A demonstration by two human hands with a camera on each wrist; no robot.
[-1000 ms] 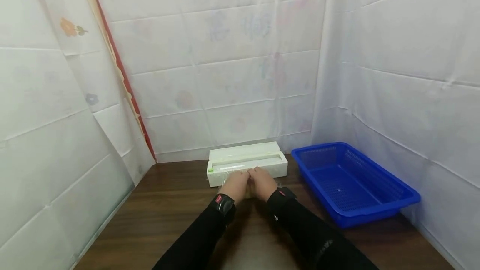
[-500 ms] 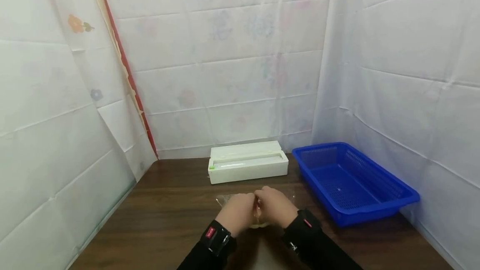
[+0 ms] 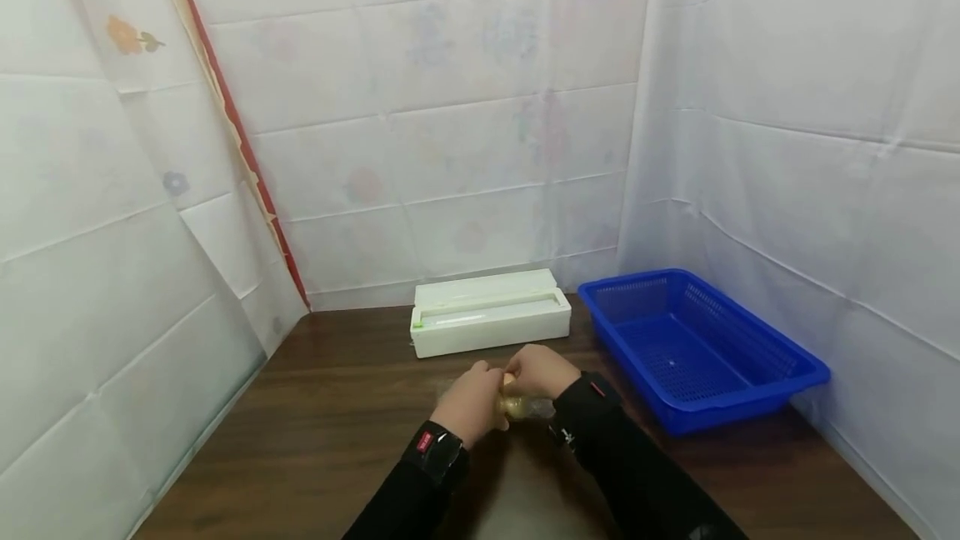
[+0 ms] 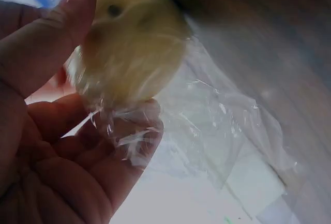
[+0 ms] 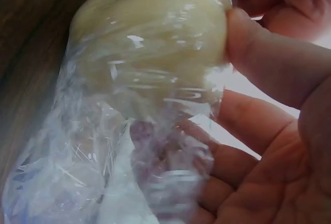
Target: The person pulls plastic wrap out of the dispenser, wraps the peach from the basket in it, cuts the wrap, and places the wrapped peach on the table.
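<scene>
While both hands work over the dark bench [image 3: 315,440], I want the wrap pulled tight, not bunched. My left hand [image 3: 471,403] curls round the pale yellow fruit [image 3: 512,403], thumb [image 4: 46,43] on its upper side and fingers [image 4: 121,154] beneath, gripping it through the clear film [image 4: 222,131]. From here I judge the best move is to hold the fruit steady with this hand and let the other do the smoothing. The fruit sits between my palms, raised just above the bench, near the white film dispenser [image 3: 489,323] and left of the blue basket [image 3: 750,415]. My right hand [image 3: 542,372] grasps the far side, thumb [image 5: 279,63] pressed on the fruit, fingers [image 5: 243,131] curled under the loose crumpled tail of film. I should draw that tail flat around the fruit and press it down, since slack folds probably will not cling.
</scene>
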